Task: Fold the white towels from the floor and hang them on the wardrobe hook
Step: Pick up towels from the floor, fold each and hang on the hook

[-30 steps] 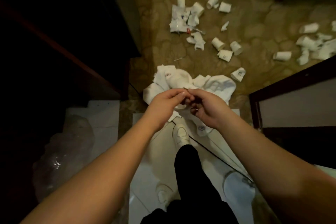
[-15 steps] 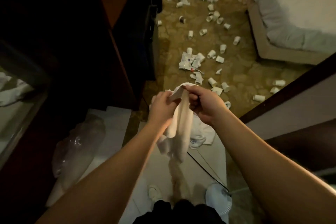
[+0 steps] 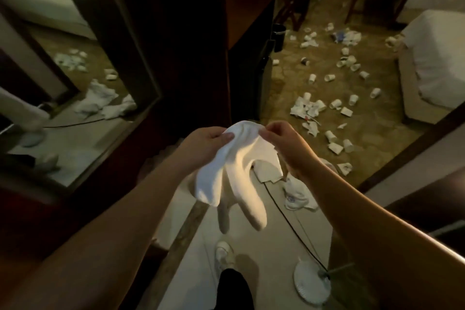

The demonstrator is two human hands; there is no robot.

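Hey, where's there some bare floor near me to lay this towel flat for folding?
Bare pale tile lies between your shoe and the black cable, below the towel both hands hold. Farther right it is crowded: the other towels on the floor and a white round object. The carpet beyond is littered with paper cups.

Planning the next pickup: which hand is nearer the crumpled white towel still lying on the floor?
Right. The right hand hangs just up-left of the crumpled white towel on the floor; the left hand is farther left, across the held white towel both pinch.
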